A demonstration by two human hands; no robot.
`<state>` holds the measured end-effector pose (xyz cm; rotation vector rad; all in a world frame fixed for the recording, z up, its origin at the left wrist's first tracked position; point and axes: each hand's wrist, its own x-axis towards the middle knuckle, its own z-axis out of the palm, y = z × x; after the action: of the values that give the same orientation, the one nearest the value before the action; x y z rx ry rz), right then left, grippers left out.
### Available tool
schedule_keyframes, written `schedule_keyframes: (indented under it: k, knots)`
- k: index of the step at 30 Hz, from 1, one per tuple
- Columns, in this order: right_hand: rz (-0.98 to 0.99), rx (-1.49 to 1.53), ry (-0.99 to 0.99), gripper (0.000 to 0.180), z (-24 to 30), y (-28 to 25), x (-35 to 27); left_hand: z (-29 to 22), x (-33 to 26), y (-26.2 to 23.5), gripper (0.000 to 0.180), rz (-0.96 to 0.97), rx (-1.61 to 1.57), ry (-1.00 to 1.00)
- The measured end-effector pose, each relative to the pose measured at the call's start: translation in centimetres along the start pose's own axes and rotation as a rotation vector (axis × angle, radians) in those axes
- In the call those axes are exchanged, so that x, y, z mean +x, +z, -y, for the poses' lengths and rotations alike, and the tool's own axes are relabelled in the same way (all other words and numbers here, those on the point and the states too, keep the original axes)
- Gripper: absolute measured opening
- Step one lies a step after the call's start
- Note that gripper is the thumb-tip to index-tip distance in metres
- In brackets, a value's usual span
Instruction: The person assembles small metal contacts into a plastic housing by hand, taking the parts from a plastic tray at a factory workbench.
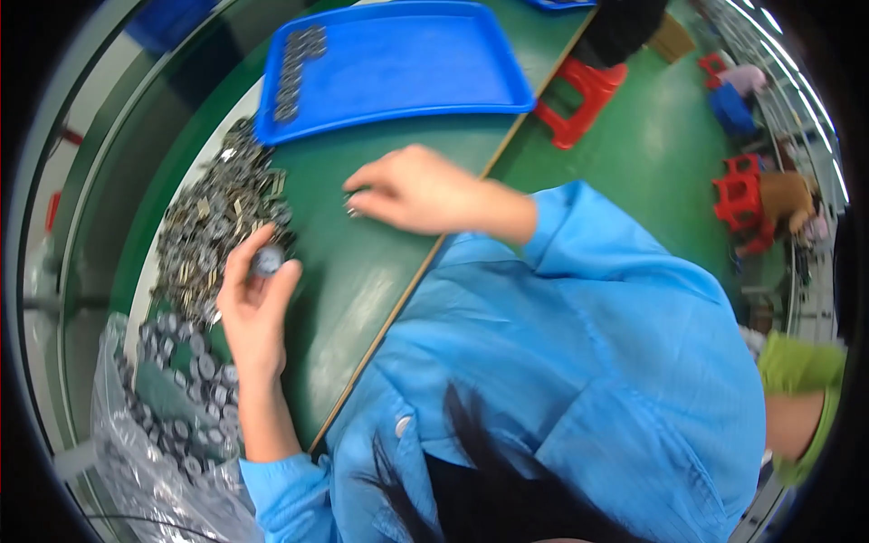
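My left hand (255, 308) pinches a small round grey part (269, 261) between thumb and forefinger, beside a heap of small metal parts (213, 222). Over the green tabletop, my right hand (418, 188) has its thumb and forefinger closed on a small shiny metal piece (352, 208); blur and the fingers hide most of it. Beyond both hands lies a blue tray (407, 68). Along its left side runs a row of small grey parts (290, 77), with a few more at the far left corner.
A clear plastic bag (127, 434) with several round grey parts (195, 380) lies at the near left. The table's wooden edge (380, 335) runs diagonally past my body. Red stools (579, 100) stand on the green floor to the right. A green sleeve (801, 380) shows at the right.
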<state>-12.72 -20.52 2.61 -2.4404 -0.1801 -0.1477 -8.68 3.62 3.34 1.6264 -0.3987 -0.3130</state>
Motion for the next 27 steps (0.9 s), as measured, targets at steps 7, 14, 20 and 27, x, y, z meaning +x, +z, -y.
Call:
schedule_keyframes:
  k: [7, 14, 20, 27]
  knots:
    - [0.381, 0.120, -0.240, 0.016, -1.1, -1.5, 4.3, 0.0, 0.0, 0.6, 0.055, -0.109, 0.034, 0.030]
    - [0.274, 0.687, -0.161, 0.012, 3.6, 0.9, 5.4, 0.0, 0.6, -0.1, 0.039, -0.018, -0.026, -0.004]
    - [-0.002, 0.407, -0.267, 0.011, 4.9, 2.1, 5.1, 0.0, 0.4, 0.6, 0.039, -0.105, 0.041, 0.020]
    - [-0.109, 0.565, -0.057, 0.015, 5.6, 3.9, 3.5, 0.2, 0.1, 1.3, 0.039, -0.131, 0.191, 0.182]
